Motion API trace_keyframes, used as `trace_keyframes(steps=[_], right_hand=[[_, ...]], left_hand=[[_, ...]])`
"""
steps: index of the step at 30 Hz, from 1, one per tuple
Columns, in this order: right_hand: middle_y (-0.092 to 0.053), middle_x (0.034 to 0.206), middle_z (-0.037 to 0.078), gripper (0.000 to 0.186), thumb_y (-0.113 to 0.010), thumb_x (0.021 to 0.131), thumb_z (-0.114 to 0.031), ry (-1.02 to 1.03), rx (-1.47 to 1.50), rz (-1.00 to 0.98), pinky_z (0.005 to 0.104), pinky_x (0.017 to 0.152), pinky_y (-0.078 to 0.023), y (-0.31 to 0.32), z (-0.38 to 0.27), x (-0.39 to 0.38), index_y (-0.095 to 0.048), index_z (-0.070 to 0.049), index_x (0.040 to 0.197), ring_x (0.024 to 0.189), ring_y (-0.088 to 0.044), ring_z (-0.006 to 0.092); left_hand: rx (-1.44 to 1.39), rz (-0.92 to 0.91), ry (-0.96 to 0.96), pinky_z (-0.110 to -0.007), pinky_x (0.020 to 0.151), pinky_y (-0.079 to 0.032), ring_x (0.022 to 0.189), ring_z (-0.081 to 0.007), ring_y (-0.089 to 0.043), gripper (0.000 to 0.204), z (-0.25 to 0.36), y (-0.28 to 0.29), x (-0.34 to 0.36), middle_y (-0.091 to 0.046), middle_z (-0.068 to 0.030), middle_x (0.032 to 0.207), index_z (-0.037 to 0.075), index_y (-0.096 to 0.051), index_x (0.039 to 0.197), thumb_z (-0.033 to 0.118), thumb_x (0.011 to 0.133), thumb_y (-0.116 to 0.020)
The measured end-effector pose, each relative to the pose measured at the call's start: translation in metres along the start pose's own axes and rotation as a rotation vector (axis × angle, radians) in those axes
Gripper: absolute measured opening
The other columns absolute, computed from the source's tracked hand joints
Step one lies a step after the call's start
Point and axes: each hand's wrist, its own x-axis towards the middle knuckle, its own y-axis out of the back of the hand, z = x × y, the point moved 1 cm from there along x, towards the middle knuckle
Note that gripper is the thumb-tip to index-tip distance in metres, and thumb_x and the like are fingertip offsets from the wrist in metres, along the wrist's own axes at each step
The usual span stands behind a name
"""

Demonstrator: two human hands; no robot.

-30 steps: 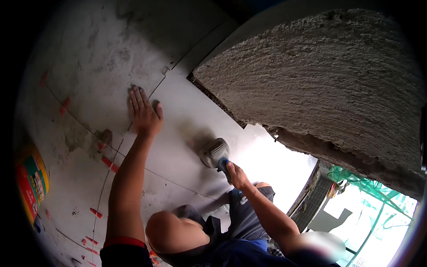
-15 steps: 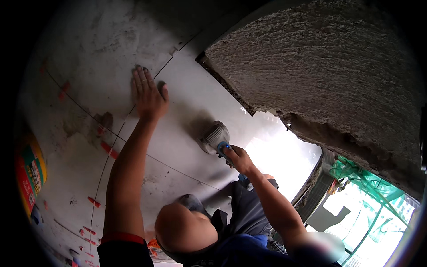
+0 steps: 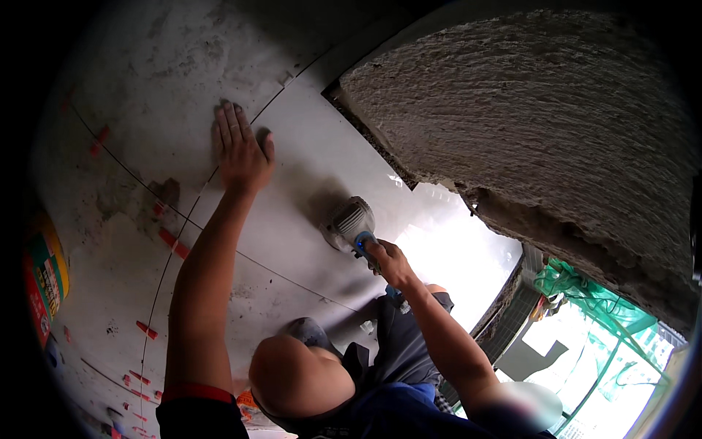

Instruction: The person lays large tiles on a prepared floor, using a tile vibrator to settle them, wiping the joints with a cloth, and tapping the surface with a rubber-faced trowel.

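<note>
My left hand [image 3: 244, 152] lies flat on the pale floor tiles, fingers stretched out, across a dark joint between two of them. Nothing is in it. In my right hand [image 3: 387, 261] is the handle of a tile vibrator [image 3: 348, 223], a grey power tool with a ribbed housing, a round base and a blue light by the grip. My fingers wrap round the handle, with the thumb on top. The tool's base rests on the light tile [image 3: 292, 249]; its underside is hidden.
Red levelling wedges [image 3: 173, 242] stand along the joints on the left. A yellow, red and green bucket [image 3: 48, 274] is at the left edge. A rough cement wall [image 3: 526, 110] borders the tiles at upper right. Green netting [image 3: 585, 296] hangs at the bright opening on the right.
The whole view has shifted slightly, moving the wedges and bucket a little to the left. My left hand stays flat and my right hand keeps its hold on the tile vibrator.
</note>
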Motion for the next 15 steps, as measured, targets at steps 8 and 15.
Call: trace_keyframes(steps=[8,15], right_hand=[[-0.058,0.067,0.006,0.062,-0.041,0.094,-0.056,-0.044,-0.048,0.043,0.0314,0.060,-0.046,-0.0011,-0.0079,-0.0014,-0.066,0.000,0.091,0.062,-0.056,0.0149],[-0.058,0.068,0.006,0.062,-0.041,0.095,-0.056,-0.027,-0.043,0.030,0.0317,0.060,-0.045,-0.0006,0.0012,0.0019,-0.065,0.001,0.094,0.062,-0.055,0.0153]], left_hand=[[-0.040,0.069,-0.023,-0.047,0.120,-0.014,0.148,-0.0392,-0.016,0.075,-0.0003,0.0004,0.0016,-0.019,-0.0285,0.157,-0.011,-0.024,0.148,0.045,0.100,-0.038],[-0.075,0.091,-0.020,-0.047,0.120,-0.013,0.148,-0.0393,-0.016,0.077,-0.0015,-0.0033,0.0010,-0.018,-0.0284,0.157,-0.011,-0.024,0.148,0.046,0.099,-0.039]])
